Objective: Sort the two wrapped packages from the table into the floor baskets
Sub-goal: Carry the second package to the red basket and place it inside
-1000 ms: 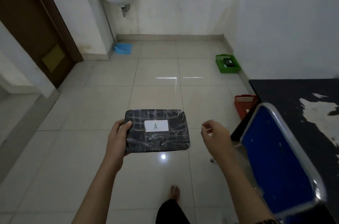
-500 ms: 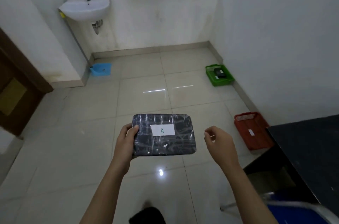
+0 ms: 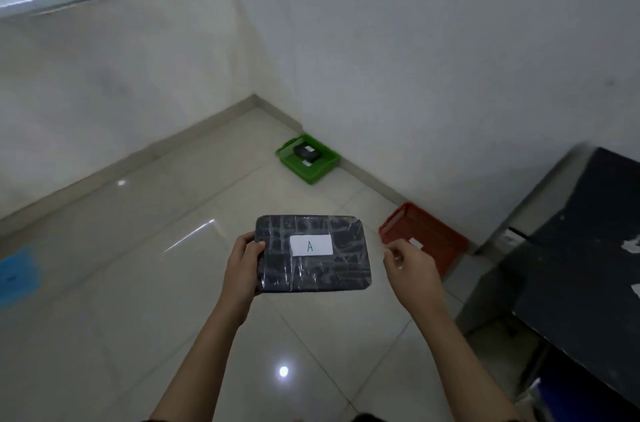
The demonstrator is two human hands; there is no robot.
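Observation:
A flat dark package (image 3: 313, 253) wrapped in clear film carries a white label with the letter A. My left hand (image 3: 244, 269) grips its left edge and holds it level above the floor. My right hand (image 3: 410, 266) hovers just right of the package with loosely curled fingers and holds nothing. A red basket (image 3: 424, 236) stands on the floor by the wall, partly behind my right hand. Farther along the wall stands a green basket (image 3: 308, 158) with a second dark package (image 3: 306, 152) inside it.
A dark table (image 3: 585, 234) fills the right side, its corner close to the red basket. White walls meet in the corner behind the green basket. A blue object (image 3: 17, 274) lies on the tiled floor at far left. A window sits at top left.
The view has swung right and nearer the wall, so both baskets appear closer. The sink and door have left the frame. My left hand still holds the package; my right hand stays beside it.

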